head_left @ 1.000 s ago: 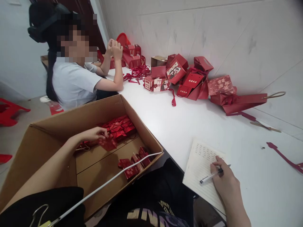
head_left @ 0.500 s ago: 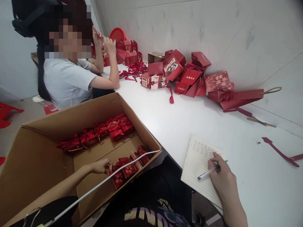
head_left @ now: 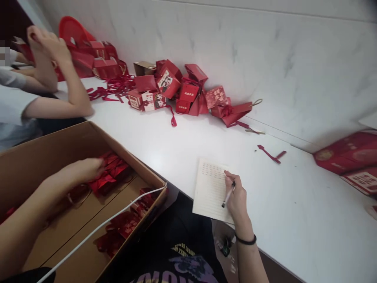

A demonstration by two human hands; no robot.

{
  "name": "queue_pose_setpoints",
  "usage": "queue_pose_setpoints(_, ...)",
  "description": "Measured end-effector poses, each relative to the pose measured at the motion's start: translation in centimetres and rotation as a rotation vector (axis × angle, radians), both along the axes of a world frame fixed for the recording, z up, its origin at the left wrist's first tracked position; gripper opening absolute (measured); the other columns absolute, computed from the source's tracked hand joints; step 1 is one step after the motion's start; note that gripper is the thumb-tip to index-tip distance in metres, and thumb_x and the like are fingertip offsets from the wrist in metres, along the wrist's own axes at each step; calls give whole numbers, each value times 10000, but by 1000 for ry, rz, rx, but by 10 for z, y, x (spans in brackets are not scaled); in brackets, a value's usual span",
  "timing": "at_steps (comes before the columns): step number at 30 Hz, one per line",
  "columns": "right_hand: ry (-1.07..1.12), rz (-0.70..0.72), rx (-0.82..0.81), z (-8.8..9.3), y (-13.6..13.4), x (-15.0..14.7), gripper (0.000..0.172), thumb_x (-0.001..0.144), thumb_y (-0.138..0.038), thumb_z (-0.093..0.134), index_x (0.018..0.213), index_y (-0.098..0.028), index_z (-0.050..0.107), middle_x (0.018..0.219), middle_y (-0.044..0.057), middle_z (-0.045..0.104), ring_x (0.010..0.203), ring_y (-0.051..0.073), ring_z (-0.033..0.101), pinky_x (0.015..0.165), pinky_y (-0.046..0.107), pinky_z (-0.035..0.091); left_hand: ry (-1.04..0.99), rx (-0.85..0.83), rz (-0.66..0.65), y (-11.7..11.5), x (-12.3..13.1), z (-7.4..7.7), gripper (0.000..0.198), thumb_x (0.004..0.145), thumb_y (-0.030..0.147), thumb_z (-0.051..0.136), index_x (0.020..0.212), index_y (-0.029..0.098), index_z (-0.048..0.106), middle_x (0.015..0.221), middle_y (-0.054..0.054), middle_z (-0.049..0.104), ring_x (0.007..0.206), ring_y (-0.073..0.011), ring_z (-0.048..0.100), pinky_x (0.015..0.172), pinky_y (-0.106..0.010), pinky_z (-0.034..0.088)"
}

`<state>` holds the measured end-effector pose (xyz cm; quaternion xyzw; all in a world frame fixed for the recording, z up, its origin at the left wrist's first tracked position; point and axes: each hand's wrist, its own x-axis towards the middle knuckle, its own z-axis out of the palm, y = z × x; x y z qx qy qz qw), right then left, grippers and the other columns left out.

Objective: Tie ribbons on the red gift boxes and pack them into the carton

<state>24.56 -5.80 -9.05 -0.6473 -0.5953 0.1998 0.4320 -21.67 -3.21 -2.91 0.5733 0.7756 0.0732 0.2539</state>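
Inside the large cardboard carton (head_left: pixel 47 146), my left hand (head_left: pixel 88 168) is over the far row of red gift boxes (head_left: pixel 113 173) topped with ribbon bows. Its fingers are blurred at the boxes' edge, so their grip is unclear. More red boxes (head_left: pixel 126 225) line the carton's near wall. On the white table my right hand (head_left: pixel 238 196) holds a pen (head_left: pixel 227 198), its dark end pointing down-left. That hand rests at the right side of a lined notepad (head_left: pixel 206 196), which has rows of handwriting at the top.
A white cord (head_left: pixel 97 230) crosses the carton. Red boxes (head_left: pixel 188 92) are heaped along the wall, near loose red ribbons (head_left: pixel 118 85). A co-worker's raised arms (head_left: pixel 67 82) are at the left. Cut ribbon (head_left: pixel 268 154) and larger red packages (head_left: pixel 350 153) are at the right.
My view has swung to the right. My left hand has gone from the carton's near row of boxes to the far row. My right hand still holds the pen on the notepad.
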Motion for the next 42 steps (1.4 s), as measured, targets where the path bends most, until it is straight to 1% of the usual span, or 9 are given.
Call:
queue_pose_setpoints(3,228,-194,122,7,0,1,366,906,-508,335,1013,-190,481,901,87,642,844,208,597,766,373,469,24,239,-377,48,70,31,157,759,294,565,851,184,629,879,-16,643,788,-169,558,785,-264,383)
queue_pose_setpoints(5,409,-263,198,10,1,6,387,899,-534,327,990,-190,480,777,43,601,764,192,583,708,352,475,-136,293,-596,71,132,38,143,774,282,537,840,195,629,904,-22,648,836,-177,570,798,-247,385)
queue_pose_setpoints(9,497,-306,196,10,1,23,404,877,-531,352,847,-177,543,667,5,511,640,161,509,647,318,444,-279,240,-946,102,238,21,162,781,260,489,803,198,637,875,-40,640,837,-192,566,789,-267,389)
queue_pose_setpoints(12,477,-377,125,9,-5,32,373,865,-470,362,749,-173,556,600,-7,482,582,150,467,625,309,409,-299,198,-1004,116,278,-1,170,761,276,497,768,183,640,843,-56,625,840,-205,551,778,-284,398)
queue_pose_setpoints(19,479,-422,174,12,-2,27,226,831,-426,438,758,-212,449,573,-51,459,520,128,448,545,269,381,-298,196,-988,117,284,-29,255,742,367,540,885,180,637,910,-65,593,873,-223,544,789,-308,404)
queue_pose_setpoints(27,404,-432,84,31,-16,7,289,825,-426,523,657,-201,457,561,-24,515,551,135,497,544,261,398,-204,92,-1064,110,287,-21,221,696,368,597,843,205,622,880,-36,612,802,-203,551,706,-285,379)
queue_pose_setpoints(31,367,-164,6,40,-28,-39,182,793,-335,586,699,-194,519,636,-5,565,592,140,531,544,250,423,-191,75,-1085,109,288,-18,181,678,357,625,775,204,621,805,-20,613,771,-192,550,712,-285,360)
queue_pose_setpoints(35,343,-51,-4,27,-15,-71,183,768,-326,592,704,-205,471,603,-33,531,513,117,492,495,235,405,-202,76,-1086,109,287,-19,188,685,371,614,774,205,612,803,-9,614,786,-181,543,752,-288,349)
queue_pose_setpoints(42,363,-92,-128,9,3,-68,254,753,-349,581,619,-208,417,546,-52,470,484,101,438,464,216,360,-171,53,-1103,109,288,-17,220,705,409,593,786,204,595,816,2,614,820,-173,539,762,-284,349)
